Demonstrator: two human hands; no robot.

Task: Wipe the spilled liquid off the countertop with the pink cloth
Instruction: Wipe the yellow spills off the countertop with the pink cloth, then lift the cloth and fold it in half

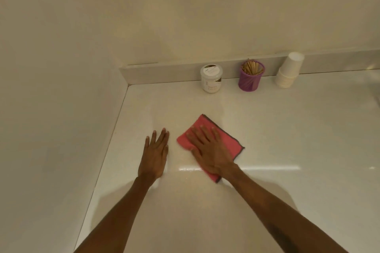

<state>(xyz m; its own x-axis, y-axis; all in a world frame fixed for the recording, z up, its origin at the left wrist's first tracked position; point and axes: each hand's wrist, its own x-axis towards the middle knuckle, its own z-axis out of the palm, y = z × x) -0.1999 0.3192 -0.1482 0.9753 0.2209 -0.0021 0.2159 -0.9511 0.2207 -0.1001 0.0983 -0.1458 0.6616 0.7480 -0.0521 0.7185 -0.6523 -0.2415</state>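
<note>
I see my right hand (207, 150) spread flat, fingers splayed and pressing down on the pink cloth (230, 139), not curled around it. The cloth has a dark border and lies flat on the countertop (287, 129), roughly midway between the near edge and the back edge, and closer to the left edge than the right. Part of the cloth shows beyond my fingertips and to the right of my palm, and one corner pokes out beside my wrist.

My left hand (155, 154) rests palm down on the bare countertop just beside the cloth, apart from it, fingers straight and relaxed, grasping nothing. It sits near the left edge.

A faint wet sheen (189, 169) glints on the surface between my two wrists; I cannot tell how far it spreads.

Along the back edge stand a white-lidded jar (211, 78), a purple holder (250, 80) filled with wooden sticks, and a tilted stack of white paper cups (289, 71).
</note>
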